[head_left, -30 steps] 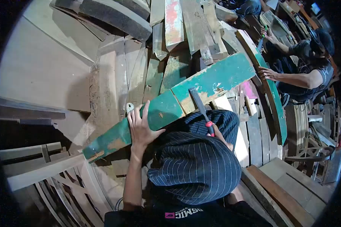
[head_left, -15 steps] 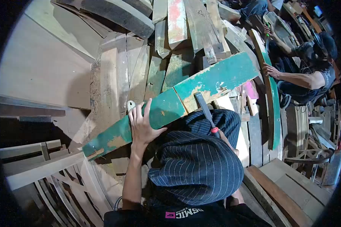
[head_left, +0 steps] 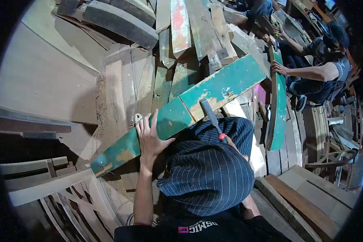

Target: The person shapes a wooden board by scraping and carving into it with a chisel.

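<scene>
A long green board (head_left: 169, 119) with worn, chipped paint lies slantwise in front of me. Spread over its left part, my left hand (head_left: 150, 139) presses flat on the surface, fingers apart. A small pale object (head_left: 138, 117) shows by its fingertips. My right hand (head_left: 234, 146), partly hidden behind my striped knee, is wrapped round the handle of a scraper-like tool (head_left: 211, 117). The tool's flat metal blade reaches the bare, chipped lower edge of the board, just right of a crosswise seam.
Stacked planks (head_left: 181, 32) lie beyond the board. A person (head_left: 330, 68) at the right holds another green board (head_left: 277, 109) and a green-handled tool. A slatted wooden frame (head_left: 68, 193) stands at lower left, and a large pale panel (head_left: 44, 76) at upper left.
The tool in my right hand has shifted slightly left with the view. The other person's green board now stands more upright and its lower end has moved left. My left hand stays on my board.
</scene>
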A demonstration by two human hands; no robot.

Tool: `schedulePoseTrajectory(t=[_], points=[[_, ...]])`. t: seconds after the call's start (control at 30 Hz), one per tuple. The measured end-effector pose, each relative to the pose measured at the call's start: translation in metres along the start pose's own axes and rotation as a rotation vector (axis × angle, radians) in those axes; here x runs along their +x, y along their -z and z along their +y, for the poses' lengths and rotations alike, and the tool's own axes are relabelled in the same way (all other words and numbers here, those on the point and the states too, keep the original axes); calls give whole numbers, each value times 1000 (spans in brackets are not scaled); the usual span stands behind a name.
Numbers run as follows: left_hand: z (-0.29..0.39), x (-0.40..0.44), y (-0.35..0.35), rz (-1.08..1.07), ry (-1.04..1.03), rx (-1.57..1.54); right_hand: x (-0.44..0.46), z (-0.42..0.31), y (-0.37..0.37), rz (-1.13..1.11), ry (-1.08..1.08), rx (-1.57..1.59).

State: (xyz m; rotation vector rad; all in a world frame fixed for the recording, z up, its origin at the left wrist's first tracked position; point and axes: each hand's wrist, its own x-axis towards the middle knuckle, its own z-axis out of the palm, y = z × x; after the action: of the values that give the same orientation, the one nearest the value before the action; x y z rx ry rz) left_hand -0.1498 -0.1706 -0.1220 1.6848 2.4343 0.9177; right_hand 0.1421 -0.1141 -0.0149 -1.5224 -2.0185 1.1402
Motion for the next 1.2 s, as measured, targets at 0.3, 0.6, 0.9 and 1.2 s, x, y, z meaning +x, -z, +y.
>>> schedulePoseTrajectory(t=[0.3,0.6,0.9,1.2], points=[[-4,0,0,17,-33,19,29,-17,-26,81,-31,-170],[-2,0,-1,14,-4,-9,0,0,-6,-17,24,-90],[1,1,3,-16,17,-9,1,4,-14,-15,10,-39],[-1,2,2,6,-13,-9,19,14,-40,70,-13,6]])
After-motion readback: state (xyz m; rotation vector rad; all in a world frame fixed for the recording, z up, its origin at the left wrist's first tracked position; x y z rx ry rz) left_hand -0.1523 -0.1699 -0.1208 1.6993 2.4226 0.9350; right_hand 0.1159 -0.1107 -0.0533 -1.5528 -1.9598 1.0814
